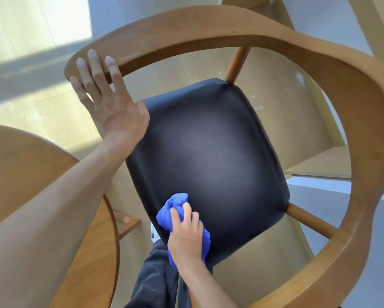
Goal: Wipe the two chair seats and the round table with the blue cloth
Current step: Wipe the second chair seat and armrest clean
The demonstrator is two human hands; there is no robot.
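The left hand [111,101], nearest on its long bare forearm, lies with straight fingers on the end of the chair's curved wooden backrest [231,25]. Below, the right hand [184,236] grips the bunched blue cloth [175,205] against the near left corner of the black chair seat [208,156]. The round table [31,174] sits at left.

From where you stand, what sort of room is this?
Probably a dining corner in a home or café: a curved wooden armchair with a black padded seat beside a round wooden table, on pale wood flooring.
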